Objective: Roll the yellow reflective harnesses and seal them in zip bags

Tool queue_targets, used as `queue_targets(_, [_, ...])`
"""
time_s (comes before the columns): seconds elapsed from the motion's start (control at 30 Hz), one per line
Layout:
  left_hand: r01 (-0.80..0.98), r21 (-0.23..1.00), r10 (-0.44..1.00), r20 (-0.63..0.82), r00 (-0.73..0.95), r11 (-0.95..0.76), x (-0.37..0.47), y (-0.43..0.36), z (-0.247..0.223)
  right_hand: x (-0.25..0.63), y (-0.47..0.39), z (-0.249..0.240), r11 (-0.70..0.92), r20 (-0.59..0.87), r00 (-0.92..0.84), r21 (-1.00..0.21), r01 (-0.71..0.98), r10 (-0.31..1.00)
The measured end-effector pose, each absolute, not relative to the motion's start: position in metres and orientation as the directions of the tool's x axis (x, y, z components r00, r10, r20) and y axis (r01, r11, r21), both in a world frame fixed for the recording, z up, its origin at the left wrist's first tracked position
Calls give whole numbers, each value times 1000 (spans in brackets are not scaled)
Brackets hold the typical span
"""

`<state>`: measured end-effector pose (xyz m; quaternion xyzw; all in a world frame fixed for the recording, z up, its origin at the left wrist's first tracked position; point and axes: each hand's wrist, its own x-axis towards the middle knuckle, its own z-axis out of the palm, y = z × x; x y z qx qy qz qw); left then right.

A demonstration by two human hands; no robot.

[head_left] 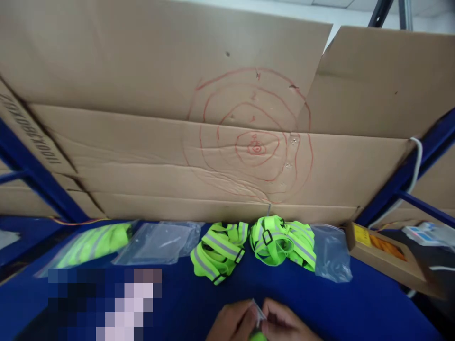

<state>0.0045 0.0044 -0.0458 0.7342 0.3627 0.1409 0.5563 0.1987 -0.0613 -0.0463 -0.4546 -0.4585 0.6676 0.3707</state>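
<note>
At the bottom edge, my left hand [234, 322] and my right hand [284, 323] are side by side with their fingers pinched on the edge of a small clear plastic bag [259, 311]. A bit of neon yellow-green material [258, 336] shows between them, mostly cut off by the frame. Beyond my hands lie two bundles of neon reflective straps with black buckles, one on the left [217, 251] and one on the right [280, 241].
On the blue surface [170, 298], a bagged neon strap [95, 244] and clear bags [156, 242] lie left. Another clear bag [332, 253] and an open cardboard box [391, 255] are right. A cardboard wall [142, 151] with red circles stands behind. A pixelated patch covers the lower left.
</note>
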Motion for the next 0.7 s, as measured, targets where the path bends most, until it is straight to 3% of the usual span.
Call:
queue_targets(0.13, [361,930,786,-173,594,-68,0,2,-53,195,-66,-40,-253,-258,-143,-966,51,956])
queue_targets(0.27, [319,944,740,-155,655,-85,4,-2,-46,195,-70,-37,-126,-144,-79,-973,194,986])
queue_targets(0.37, [255,966,734,-141,664,-45,10,-3,-31,197,-71,-34,-91,-104,-59,-977,191,993])
queue_targets(0.43, [205,976,708,-199,677,78,12,-3,-18,200,-73,-33,-80,-80,8,-984,160,997])
queue_targets(0.53, [143,958,536,-260,803,250,6,-5,2,209,-76,-33,-76,-64,185,-995,62,981])
queue_targets(0.6, [191,966,489,-254,834,176,-4,-5,15,216,-77,-35,-75,-70,289,-997,7,955])
queue_targets(0.7, [274,962,615,-222,757,11,-31,4,37,224,-76,-39,-103,-113,269,-993,-53,956])
